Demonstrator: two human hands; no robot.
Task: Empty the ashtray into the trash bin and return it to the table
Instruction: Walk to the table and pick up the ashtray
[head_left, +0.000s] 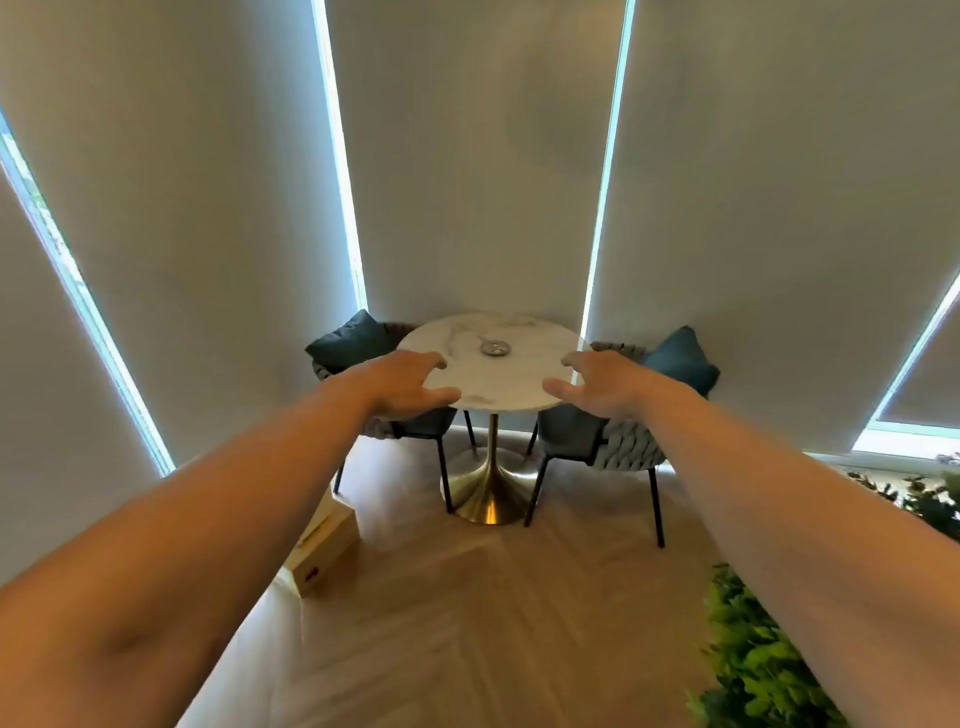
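A small round metal ashtray (494, 348) sits near the middle of a round white marble table (524, 384) with a brass pedestal foot. Both my arms are stretched forward toward the table, which stands some way ahead. My left hand (410, 384) hovers in front of the table's left edge, fingers spread and empty. My right hand (597, 384) hovers in front of its right edge, also spread and empty. Neither hand touches the ashtray. No trash bin is in view.
Two dark chairs with blue cushions flank the table, the left chair (363, 353) and the right chair (623, 441). A wooden box (327, 551) lies on the floor at left. Green plants (753, 660) stand at lower right. Closed blinds cover the windows behind.
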